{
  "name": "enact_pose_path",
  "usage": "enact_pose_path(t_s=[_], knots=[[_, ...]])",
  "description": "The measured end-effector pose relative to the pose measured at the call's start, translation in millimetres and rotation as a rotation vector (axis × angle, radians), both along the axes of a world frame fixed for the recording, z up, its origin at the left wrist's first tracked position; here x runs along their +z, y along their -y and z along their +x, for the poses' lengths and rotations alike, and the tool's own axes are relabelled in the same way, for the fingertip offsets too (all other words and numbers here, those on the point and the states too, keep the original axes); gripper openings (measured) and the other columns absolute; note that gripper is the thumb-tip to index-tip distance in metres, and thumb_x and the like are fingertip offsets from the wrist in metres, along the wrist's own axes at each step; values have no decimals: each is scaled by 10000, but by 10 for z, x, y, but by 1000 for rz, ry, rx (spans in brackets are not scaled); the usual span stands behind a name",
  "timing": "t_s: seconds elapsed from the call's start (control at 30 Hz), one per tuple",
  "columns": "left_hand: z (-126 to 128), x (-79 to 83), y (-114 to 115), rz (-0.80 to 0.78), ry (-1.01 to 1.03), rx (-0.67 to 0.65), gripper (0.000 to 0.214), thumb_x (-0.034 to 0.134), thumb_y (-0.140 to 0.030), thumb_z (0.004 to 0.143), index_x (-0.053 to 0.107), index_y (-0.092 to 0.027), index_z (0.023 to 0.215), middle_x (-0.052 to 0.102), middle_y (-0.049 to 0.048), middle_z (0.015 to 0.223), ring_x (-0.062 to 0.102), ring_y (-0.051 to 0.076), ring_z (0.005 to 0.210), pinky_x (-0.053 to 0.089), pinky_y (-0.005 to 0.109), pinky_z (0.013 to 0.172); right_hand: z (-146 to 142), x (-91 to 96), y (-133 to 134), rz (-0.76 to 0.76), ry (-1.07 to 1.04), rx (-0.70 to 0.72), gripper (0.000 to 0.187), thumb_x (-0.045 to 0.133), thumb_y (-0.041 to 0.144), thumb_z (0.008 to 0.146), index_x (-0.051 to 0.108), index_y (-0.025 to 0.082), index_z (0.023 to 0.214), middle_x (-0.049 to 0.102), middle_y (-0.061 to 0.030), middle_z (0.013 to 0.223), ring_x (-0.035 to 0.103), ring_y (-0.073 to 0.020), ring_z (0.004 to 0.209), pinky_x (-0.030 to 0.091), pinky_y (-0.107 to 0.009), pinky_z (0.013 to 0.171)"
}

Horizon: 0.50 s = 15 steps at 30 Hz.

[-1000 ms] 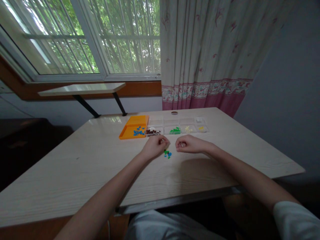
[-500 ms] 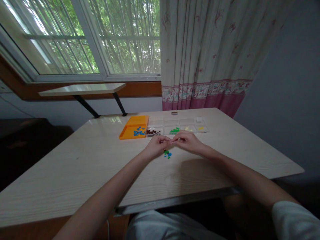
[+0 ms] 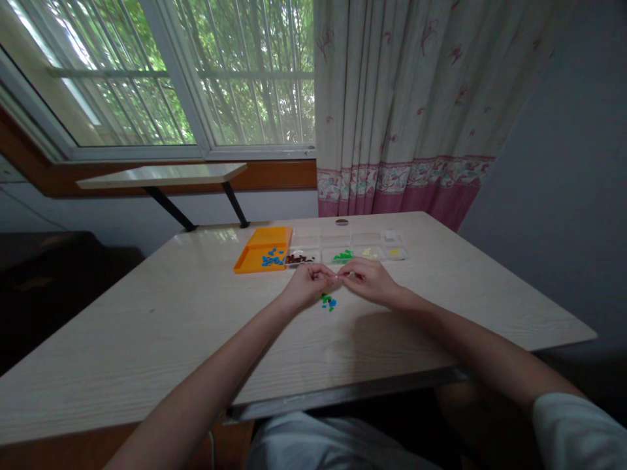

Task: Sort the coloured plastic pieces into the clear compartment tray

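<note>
My left hand [image 3: 310, 284] and my right hand [image 3: 367, 277] meet fingertip to fingertip above the table. Both are closed in a pinch, and whatever lies between the fingertips is too small to name. Just below them, a little cluster of green, blue and dark pieces [image 3: 328, 301] rests on the tabletop. Beyond the hands stands a clear compartment box [image 3: 336, 239] with brown pieces [image 3: 298, 259], green pieces [image 3: 343, 256], pale yellow pieces [image 3: 368, 252] and yellow pieces [image 3: 394, 252] in its near compartments. Left of it, an orange tray [image 3: 245, 261] holds blue pieces [image 3: 272, 258].
The pale wooden table [image 3: 147, 352] spreads out under both arms. A small raised shelf [image 3: 161, 175] on black supports stands at the back left. Near the far edge is a dark round spot [image 3: 341, 222]. A window and a curtain [image 3: 392, 117] rise behind.
Hardly anything differs. Both hands keep their fingertip pinch in nearly the same place, and the pieces and boxes have not moved.
</note>
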<state>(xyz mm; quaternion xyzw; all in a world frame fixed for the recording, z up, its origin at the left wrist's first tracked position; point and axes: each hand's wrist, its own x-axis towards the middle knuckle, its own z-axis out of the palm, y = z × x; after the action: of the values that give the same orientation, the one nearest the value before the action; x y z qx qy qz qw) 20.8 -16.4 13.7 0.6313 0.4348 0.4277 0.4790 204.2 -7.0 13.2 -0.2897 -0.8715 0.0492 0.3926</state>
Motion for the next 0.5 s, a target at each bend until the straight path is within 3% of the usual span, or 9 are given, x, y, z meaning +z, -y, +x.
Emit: enact_pose_path(t_s=[0.3,0.5], knots=[[27,82,54,-5,16,-21,385,736,-423,523,566,-83,581,382,-73,403,293,10,367,183,156,372,-7,1,9,58,8,25,139,497,261,810,603,172,795,615,-27,731,532,-113,657,379,-213,609],[19,29,41,-18,7,-46,351,722,-394,560,586,-75,616,360,-76,406,274,8,362,175,160,371,-9,1,19,24,6,38,100,507,235,777,586,175,782,599,-25,721,509,-109,624,377,-214,589]])
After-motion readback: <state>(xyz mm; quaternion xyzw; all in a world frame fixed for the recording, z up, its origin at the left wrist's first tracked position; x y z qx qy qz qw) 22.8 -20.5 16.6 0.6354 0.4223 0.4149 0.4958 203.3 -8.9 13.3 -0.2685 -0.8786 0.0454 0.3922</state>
